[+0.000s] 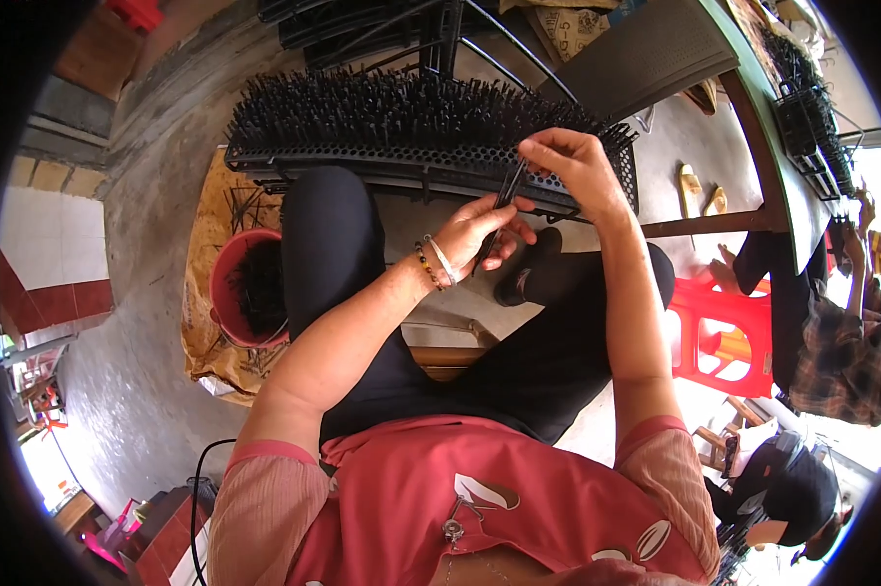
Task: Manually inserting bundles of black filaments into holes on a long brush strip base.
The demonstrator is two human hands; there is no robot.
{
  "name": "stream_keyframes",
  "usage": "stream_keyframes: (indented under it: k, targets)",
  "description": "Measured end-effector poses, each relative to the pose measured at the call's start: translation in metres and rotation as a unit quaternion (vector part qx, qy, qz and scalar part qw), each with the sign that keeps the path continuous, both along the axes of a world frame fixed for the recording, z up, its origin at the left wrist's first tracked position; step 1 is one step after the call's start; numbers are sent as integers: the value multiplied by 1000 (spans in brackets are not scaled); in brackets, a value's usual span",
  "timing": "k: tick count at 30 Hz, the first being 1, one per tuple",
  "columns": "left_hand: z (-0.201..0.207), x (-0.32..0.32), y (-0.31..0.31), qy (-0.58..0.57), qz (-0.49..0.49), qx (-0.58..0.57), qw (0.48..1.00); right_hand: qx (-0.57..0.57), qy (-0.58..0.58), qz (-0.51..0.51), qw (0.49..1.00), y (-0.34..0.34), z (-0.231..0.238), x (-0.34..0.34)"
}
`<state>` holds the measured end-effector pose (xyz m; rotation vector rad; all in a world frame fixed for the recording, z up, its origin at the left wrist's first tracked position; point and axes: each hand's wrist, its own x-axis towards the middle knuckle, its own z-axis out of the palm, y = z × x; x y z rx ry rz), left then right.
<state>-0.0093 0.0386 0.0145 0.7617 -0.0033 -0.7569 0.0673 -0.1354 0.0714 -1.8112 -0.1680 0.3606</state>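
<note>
At nine o'clock, one pink bucket (224,298) holds a heap of dark strips (257,283), and it stands on one brown sheet (204,356) on the floor. A knock from the knee just beside it could tip it, I think, and the strips would spill. At twelve o'clock is one long black rack (382,156), full of standing black sticks (352,107). A sleepy arm or a bump could bend or mix these up. At one o'clock, the left hand (471,232) has its grip closed around a few thin black pieces (508,188), which lean up and to the right, in front of the rack. If that grip goes loose, they could slip down between the knees. Between one and two o'clock, the right hand (575,171) has a narrow grip at their top end; I cannot tell if it pinches them. Near two o'clock, two slippers (691,186) lie on the floor, and farther out one smaller rack (809,137) sits on one green surface (809,230). At three o'clock is one red stool (686,332). The standing sticks and bucket strips are too many to count, and the held pieces are too bunched to count.
</note>
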Motion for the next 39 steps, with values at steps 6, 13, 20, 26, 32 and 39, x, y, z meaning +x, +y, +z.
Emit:
stream_keyframes:
  k: [6,13,20,26,32,39]
  targets:
    - [-7,3,-1,21,-7,23,999,111,-130,-123,977,-11,2,14]
    - [-12,4,-4,93,14,29,995,12,-278,-173,945,4,-11,15]
    - [-8,3,-3,57,1,21,998,-101,-373,-130,913,10,-11,10]
    - [-5,4,-1,75,-3,33,997,-242,-499,-66,830,10,-13,8]
    - [-7,6,4,60,18,2,998,-159,-362,-95,914,8,1,-2]
    - [-7,6,1,38,25,2,999,-181,-455,-44,871,9,-13,8]
